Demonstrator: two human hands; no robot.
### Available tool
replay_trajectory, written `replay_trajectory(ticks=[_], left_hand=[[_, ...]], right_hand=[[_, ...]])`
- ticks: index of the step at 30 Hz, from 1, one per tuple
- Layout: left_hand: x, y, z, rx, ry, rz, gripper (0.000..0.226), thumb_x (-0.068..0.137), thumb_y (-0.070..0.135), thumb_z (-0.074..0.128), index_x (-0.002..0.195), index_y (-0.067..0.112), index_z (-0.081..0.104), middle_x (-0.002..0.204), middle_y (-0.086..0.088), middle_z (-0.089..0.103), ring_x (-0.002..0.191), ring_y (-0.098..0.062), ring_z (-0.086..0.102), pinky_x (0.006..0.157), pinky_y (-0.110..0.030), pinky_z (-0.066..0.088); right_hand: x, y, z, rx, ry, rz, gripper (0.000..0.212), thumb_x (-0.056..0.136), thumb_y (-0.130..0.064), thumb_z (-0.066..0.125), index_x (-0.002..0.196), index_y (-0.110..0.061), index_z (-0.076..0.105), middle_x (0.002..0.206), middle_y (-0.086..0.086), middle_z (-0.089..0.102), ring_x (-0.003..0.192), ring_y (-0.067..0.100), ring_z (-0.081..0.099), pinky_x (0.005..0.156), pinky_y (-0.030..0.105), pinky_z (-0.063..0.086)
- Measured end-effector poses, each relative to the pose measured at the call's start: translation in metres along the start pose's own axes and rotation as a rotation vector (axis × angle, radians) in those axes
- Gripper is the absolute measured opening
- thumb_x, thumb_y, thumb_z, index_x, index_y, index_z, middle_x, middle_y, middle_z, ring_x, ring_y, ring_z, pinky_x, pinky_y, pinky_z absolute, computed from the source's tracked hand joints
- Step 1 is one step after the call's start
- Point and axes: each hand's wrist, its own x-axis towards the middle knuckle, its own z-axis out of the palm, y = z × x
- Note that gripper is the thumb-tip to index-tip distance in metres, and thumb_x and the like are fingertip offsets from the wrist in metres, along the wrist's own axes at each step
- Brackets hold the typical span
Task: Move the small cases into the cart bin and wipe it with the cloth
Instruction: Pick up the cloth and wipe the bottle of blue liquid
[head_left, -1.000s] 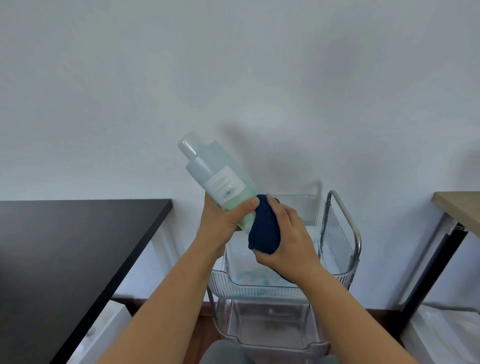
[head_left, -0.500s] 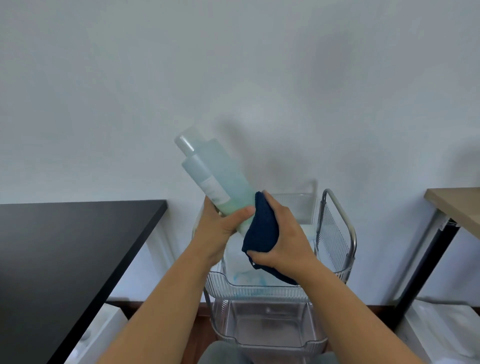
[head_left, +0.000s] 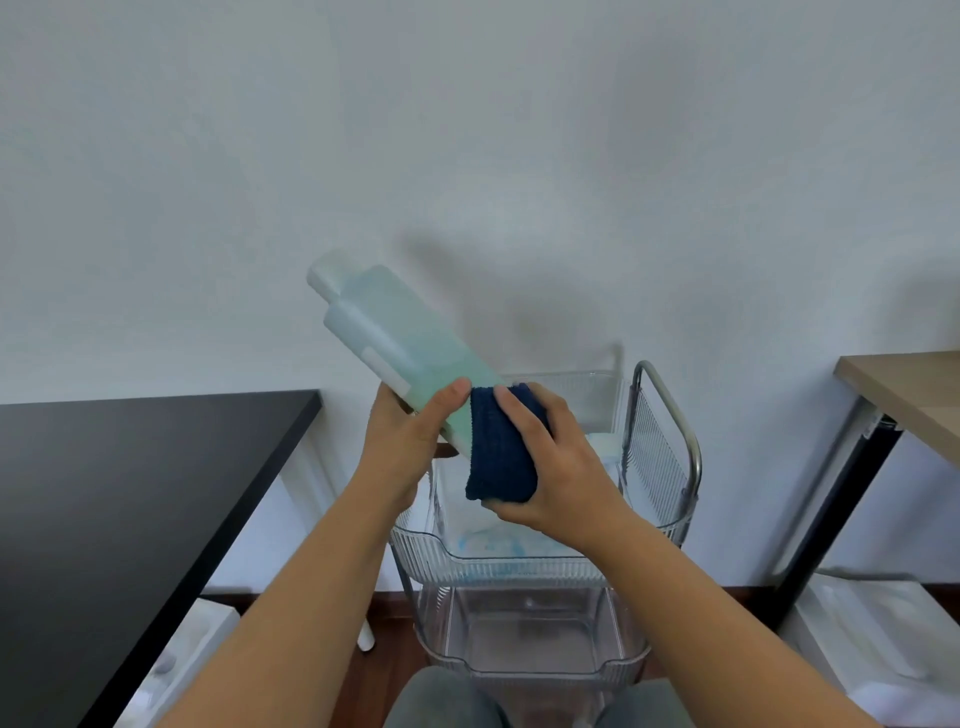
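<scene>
- Fingers (head_left: 511, 415) of the right hand (head_left: 558, 467): clenched around the folded dark blue cloth (head_left: 501, 447), centre of frame, thumb under its lower edge; cloth pressed against the lower end of the bottle.
- Left hand (head_left: 402, 441): wrapped around the lower body of the pale green bottle (head_left: 395, 338), thumb across its front, just beside the cloth.
- Bottle: tilted, white cap toward upper left, base hidden behind cloth and hands; held above the cart.
- Cart (head_left: 665, 467), lower centre: clear ribbed bins on a metal frame, handle loop at right.
- Top bin (head_left: 498, 564): directly below the hands; holds something whitish with blue marks, blurred; a pale item at its far right; small cases cannot be told apart.
- Lower bin (head_left: 524, 660): clear; contents not discernible.
- Black table (head_left: 130, 493), left of frame: its corner near the left forearm, apart from the cart.
- Wooden table (head_left: 909, 395), right edge: well apart from the cart, open gap between.
- White wall (head_left: 467, 156): fills upper frame.
</scene>
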Motion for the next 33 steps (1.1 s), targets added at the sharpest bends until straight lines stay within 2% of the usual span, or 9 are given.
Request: replay_trajectory(ticks=[8,13,16,21,25,28,30,33], left_hand=[[0.014,0.009,-0.003,0.088,-0.065,-0.047,0.028,0.069,0.053,0.074,0.093,0.039,0.069,0.092,0.002,0.076,0.076,-0.017,0.074,0.058,-0.034,0.058],[0.014,0.008,0.000,0.097,-0.069,-0.047,0.044,0.070,0.052,0.074,0.106,0.028,0.066,0.095,0.000,0.076,0.080,-0.022,0.074,0.059,-0.035,0.059],[0.015,0.009,0.000,0.097,-0.076,-0.054,0.046,0.070,0.051,0.074,0.108,0.027,0.066,0.095,0.000,0.076,0.080,-0.021,0.075,0.057,-0.032,0.057],[0.019,0.017,-0.005,0.123,-0.104,-0.064,0.026,0.069,0.054,0.073,0.092,0.042,0.069,0.092,0.005,0.077,0.075,-0.013,0.074,0.055,-0.029,0.056],[0.020,0.024,-0.011,0.159,-0.141,-0.090,0.042,0.067,0.057,0.072,0.103,0.036,0.066,0.095,0.006,0.077,0.077,-0.014,0.074,0.059,-0.031,0.058],[0.021,0.030,-0.019,0.153,-0.170,-0.118,0.055,0.066,0.057,0.071,0.113,0.030,0.064,0.100,0.004,0.076,0.083,-0.018,0.074,0.061,-0.032,0.058],[0.021,0.033,-0.024,0.132,-0.179,-0.130,0.059,0.065,0.058,0.070,0.115,0.028,0.064,0.101,0.002,0.076,0.083,-0.019,0.074,0.061,-0.031,0.058],[0.020,0.034,-0.028,0.098,-0.169,-0.122,0.053,0.068,0.052,0.072,0.114,0.027,0.063,0.099,0.004,0.077,0.081,-0.017,0.075,0.059,-0.029,0.057]], right_hand=[[0.003,0.001,0.005,-0.015,-0.032,-0.053,0.108,0.063,-0.036,0.087,0.148,-0.026,0.021,0.147,0.011,0.022,0.126,0.033,0.043,0.093,0.049,0.053],[0.000,0.006,0.009,-0.041,-0.017,-0.069,0.105,0.063,-0.026,0.089,0.146,-0.029,0.024,0.148,0.012,0.023,0.124,0.036,0.046,0.086,0.049,0.056],[0.000,0.009,0.007,-0.047,-0.008,-0.084,0.103,0.062,-0.023,0.089,0.144,-0.030,0.026,0.148,0.013,0.024,0.124,0.035,0.047,0.085,0.049,0.056],[0.005,0.012,0.001,-0.049,-0.016,-0.126,0.097,0.065,-0.012,0.086,0.142,-0.031,0.030,0.147,0.013,0.026,0.120,0.038,0.050,0.080,0.051,0.056],[0.007,0.013,-0.006,-0.061,-0.061,-0.162,0.085,0.076,-0.005,0.077,0.141,-0.036,0.031,0.148,0.015,0.032,0.116,0.035,0.054,0.074,0.048,0.057],[0.008,0.012,-0.015,-0.062,-0.082,-0.193,0.084,0.077,0.004,0.071,0.141,-0.035,0.032,0.149,0.013,0.038,0.108,0.034,0.060,0.068,0.044,0.058],[0.007,0.009,-0.019,-0.009,-0.066,-0.189,0.083,0.077,0.007,0.069,0.142,-0.034,0.035,0.148,0.008,0.042,0.108,0.033,0.061,0.072,0.041,0.058],[0.003,0.003,-0.024,0.173,-0.053,-0.093,0.081,0.079,0.006,0.068,0.143,-0.034,0.039,0.148,-0.004,0.041,0.118,0.027,0.058,0.086,0.033,0.055]])
